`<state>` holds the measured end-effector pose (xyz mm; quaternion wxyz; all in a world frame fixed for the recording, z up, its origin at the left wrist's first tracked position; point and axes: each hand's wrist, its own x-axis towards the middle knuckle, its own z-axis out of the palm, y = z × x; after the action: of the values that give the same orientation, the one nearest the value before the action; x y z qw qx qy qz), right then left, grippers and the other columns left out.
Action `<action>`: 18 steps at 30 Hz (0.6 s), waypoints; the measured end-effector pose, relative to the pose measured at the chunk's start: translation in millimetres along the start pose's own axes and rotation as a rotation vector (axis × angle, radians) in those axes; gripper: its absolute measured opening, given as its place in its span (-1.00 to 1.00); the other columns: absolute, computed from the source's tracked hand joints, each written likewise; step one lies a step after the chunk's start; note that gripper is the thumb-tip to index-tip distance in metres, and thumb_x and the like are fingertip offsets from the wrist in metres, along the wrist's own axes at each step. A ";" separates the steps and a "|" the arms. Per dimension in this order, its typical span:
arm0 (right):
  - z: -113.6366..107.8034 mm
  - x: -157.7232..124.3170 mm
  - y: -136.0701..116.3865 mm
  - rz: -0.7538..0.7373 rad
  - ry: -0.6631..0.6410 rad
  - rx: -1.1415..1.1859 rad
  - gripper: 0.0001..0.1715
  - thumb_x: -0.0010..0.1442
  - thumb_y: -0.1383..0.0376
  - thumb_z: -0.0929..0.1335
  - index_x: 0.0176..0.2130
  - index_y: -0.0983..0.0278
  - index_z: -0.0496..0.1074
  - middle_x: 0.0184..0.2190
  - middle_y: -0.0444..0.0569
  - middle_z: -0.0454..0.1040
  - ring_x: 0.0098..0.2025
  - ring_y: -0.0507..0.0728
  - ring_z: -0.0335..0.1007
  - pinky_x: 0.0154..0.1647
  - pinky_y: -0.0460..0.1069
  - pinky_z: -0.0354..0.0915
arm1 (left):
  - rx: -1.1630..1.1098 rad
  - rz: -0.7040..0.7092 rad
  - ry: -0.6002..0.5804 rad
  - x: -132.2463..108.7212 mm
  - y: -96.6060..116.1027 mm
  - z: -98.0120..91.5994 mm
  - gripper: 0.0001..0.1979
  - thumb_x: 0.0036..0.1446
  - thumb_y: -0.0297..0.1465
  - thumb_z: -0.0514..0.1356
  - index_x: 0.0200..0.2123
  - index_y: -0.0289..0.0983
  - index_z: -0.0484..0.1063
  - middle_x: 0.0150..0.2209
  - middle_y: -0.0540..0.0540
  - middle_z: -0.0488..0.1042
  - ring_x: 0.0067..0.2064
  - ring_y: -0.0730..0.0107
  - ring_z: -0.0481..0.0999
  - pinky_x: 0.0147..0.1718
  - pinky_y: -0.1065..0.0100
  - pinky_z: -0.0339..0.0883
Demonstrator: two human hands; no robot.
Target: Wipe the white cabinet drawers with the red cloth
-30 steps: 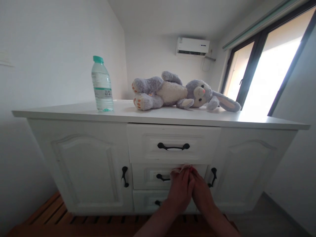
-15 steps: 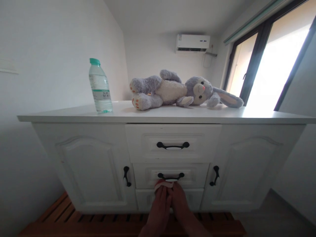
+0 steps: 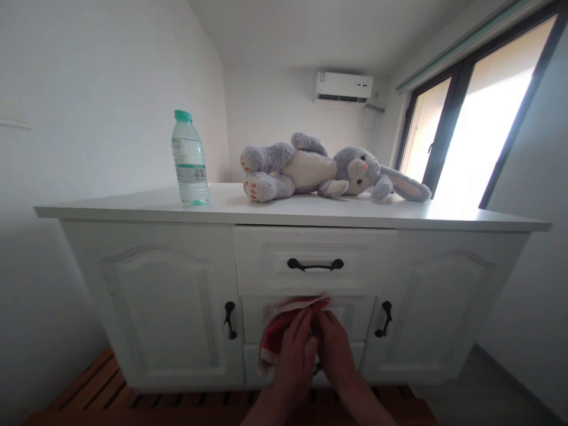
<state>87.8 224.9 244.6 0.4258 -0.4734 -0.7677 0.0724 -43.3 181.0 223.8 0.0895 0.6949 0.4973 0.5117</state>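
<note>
A red cloth with a pale edge point(image 3: 274, 332) is bunched in front of the middle drawer point(image 3: 364, 313) of the white cabinet. My left hand point(image 3: 293, 349) and my right hand point(image 3: 333, 344) are close together, fingers pinching the cloth's upper right part. Most of the cloth spreads out to the left of my left hand and is slightly blurred. The cloth and my hands hide the middle drawer's handle. Just above is the top drawer's black handle point(image 3: 316, 265).
On the cabinet top point(image 3: 133, 207) stand a water bottle with a green cap point(image 3: 191, 163) and a grey plush rabbit point(image 3: 310, 168) lying on its side. Cabinet doors with black handles flank the drawers. A wooden slatted bench point(image 3: 89, 384) runs along the bottom.
My hands have risen a little and shifted right. The cloth, mostly hidden under the fingers before, now shows much more of its red face and covers the middle handle.
</note>
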 end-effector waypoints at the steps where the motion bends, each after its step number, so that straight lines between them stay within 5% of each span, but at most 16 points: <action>1: -19.6 -5.2 12.3 0.067 0.048 0.025 -0.65 0.37 0.29 0.20 -0.06 0.25 0.52 -0.12 0.10 0.59 -0.13 0.20 0.55 -0.08 0.06 0.45 | -0.067 0.030 0.003 -7.8 7.3 6.3 -0.49 0.34 -0.28 -0.03 0.32 -0.16 0.22 0.36 -0.22 0.31 0.36 0.12 0.29 0.32 -0.04 0.25; 4: -64.3 -16.9 45.1 0.243 0.219 0.017 -0.57 0.36 0.07 0.20 -0.02 0.23 0.50 -0.08 0.10 0.60 -0.07 0.23 0.55 -0.04 0.10 0.44 | -0.242 -0.001 0.079 -38.2 16.5 25.0 -0.53 0.35 -0.25 -0.06 0.26 -0.12 0.33 0.30 -0.22 0.39 0.31 0.13 0.36 0.29 -0.01 0.28; 6: -73.9 -18.3 52.8 0.282 0.265 -0.013 -0.52 0.35 0.02 0.20 -0.03 0.25 0.49 -0.09 0.11 0.60 -0.06 0.25 0.55 -0.01 0.12 0.43 | -0.307 -0.125 0.098 -55.2 14.0 32.5 -0.56 0.34 -0.20 -0.04 0.14 -0.13 0.46 0.22 -0.23 0.48 0.24 0.13 0.45 0.26 0.00 0.32; 8: -64.0 -15.6 45.6 0.242 0.232 -0.006 -0.53 0.35 0.03 0.18 -0.07 0.25 0.49 -0.13 0.11 0.61 -0.09 0.25 0.55 0.00 0.14 0.42 | -0.356 -0.277 0.087 -65.1 6.6 32.9 -0.56 0.32 -0.14 -0.01 0.03 -0.16 0.54 0.15 -0.25 0.54 0.19 0.11 0.49 0.25 -0.01 0.32; 14: 13.9 3.2 -8.0 -0.041 -0.085 0.022 -0.63 0.42 0.30 0.12 -0.03 0.26 0.44 -0.13 0.05 0.60 -0.09 0.17 0.54 -0.01 0.07 0.41 | -0.456 -0.762 0.177 -79.7 -44.2 21.3 -0.44 0.15 0.07 0.05 -0.21 -0.27 0.60 -0.19 -0.24 0.69 -0.10 0.02 0.62 0.03 0.03 0.44; 18: 21.7 14.0 -11.4 -0.205 -0.235 -0.246 -0.74 0.38 0.38 0.21 -0.09 0.30 0.47 -0.17 0.05 0.57 -0.15 0.20 0.53 -0.10 0.07 0.41 | -0.480 -1.006 0.225 -104.1 -90.2 36.7 -0.49 -0.09 0.12 0.20 -0.52 -0.24 0.54 -0.46 -0.16 0.63 -0.32 0.09 0.58 -0.23 0.13 0.47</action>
<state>61.9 236.1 245.1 0.2774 -0.4294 -0.8594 -0.0107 -66.1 157.7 85.0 0.4241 0.2740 0.6433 0.5755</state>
